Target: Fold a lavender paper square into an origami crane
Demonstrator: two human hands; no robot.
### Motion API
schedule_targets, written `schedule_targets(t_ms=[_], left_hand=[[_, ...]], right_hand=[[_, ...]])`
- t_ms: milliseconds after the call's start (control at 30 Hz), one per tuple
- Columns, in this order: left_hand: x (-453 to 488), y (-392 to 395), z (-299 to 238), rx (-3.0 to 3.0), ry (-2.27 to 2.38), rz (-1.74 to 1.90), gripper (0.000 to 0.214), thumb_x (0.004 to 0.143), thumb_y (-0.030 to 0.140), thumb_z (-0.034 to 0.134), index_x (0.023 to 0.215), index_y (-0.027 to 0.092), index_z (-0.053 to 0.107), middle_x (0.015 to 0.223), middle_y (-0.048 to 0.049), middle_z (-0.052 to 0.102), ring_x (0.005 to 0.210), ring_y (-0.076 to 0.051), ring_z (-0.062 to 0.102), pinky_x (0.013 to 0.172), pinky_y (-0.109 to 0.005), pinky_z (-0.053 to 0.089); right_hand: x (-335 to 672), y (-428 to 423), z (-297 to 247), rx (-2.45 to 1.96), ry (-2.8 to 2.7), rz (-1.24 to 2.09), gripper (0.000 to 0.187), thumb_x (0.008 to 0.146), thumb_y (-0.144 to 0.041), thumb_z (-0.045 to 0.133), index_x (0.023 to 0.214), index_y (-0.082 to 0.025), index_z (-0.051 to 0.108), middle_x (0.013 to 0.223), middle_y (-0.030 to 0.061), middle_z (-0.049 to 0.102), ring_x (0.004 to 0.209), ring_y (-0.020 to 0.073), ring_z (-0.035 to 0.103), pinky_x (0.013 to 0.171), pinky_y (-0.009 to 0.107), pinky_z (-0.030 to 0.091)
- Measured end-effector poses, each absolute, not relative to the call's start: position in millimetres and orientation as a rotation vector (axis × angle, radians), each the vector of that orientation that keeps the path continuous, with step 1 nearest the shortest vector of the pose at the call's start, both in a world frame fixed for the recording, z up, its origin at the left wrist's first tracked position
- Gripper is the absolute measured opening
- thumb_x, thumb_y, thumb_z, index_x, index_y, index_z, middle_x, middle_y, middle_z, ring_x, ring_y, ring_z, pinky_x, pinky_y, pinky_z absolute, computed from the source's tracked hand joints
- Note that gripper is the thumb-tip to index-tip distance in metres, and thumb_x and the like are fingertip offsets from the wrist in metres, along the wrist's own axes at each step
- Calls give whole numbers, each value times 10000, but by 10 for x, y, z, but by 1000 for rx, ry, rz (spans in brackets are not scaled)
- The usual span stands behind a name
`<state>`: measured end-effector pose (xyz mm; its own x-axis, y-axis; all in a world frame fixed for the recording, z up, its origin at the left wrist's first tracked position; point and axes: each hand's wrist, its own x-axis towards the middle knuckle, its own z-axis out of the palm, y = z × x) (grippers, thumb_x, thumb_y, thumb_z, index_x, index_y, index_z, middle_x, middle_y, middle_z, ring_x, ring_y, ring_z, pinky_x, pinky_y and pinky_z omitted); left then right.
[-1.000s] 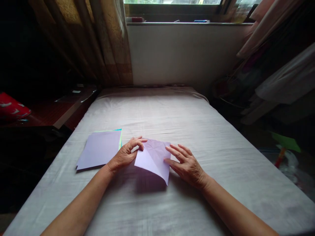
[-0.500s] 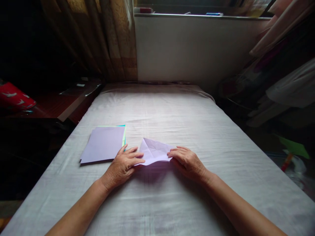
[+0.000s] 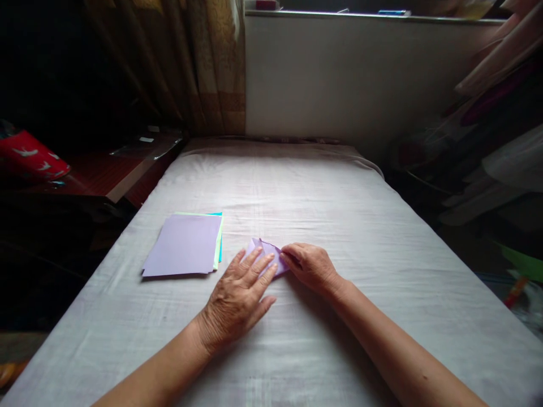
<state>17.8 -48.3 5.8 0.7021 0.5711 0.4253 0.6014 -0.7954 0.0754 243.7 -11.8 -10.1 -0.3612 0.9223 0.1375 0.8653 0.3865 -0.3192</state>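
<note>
the folded lilac paper [image 3: 268,248] lies on the pale cloth [image 3: 339,345], right of the stacked sheets [image 3: 182,246]. the grip of the left hand [image 3: 237,293] is open, fingers spread across it; that of the right hand [image 3: 313,267] looks closed, pinching its right edge. it should handle as light, thin and easily creased, so a gentle fingertip pinch at an edge, with flat fingers steadying it, suits.

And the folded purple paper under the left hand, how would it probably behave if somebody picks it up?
The folded purple paper should feel light, since it looks like thin sheet material. It may partly unfold without the left hand spread over it and the right hand at its edge. Rolling seems unlikely, because it lies nearly flat.
</note>
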Motion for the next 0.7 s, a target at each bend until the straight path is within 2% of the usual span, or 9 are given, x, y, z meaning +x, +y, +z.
schedule_targets(t_ms=[200,433,700], left_hand=[[345,-532,-165,-2920,-1054,-435,676,950,587,414,1433,115,438,1486,-100,474,1392,-290,399,1179,-451,262],[310,-546,-275,-2933,-1159,-274,737,939,612,407,1478,111,372,1530,-127,400,1414,-299,363,1162,-454,278],[318,-552,-312,-2927,-1248,-316,762,936,650,360,1489,126,359,1528,-116,409,1427,-279,339,1182,-433,233]], right_hand=[[2392,-109,-222,-1576,-2236,216,194,955,-313,504,986,-229,676,883,39,730,794,177,663,693,254,434],[2369,-137,-312,-1495,-2082,93,204,957,-297,491,1024,-209,662,867,42,715,785,184,658,703,270,458],[2369,-139,-299,-1456,-2048,63,140,917,-233,518,886,-212,652,868,42,691,817,191,637,747,284,467]])
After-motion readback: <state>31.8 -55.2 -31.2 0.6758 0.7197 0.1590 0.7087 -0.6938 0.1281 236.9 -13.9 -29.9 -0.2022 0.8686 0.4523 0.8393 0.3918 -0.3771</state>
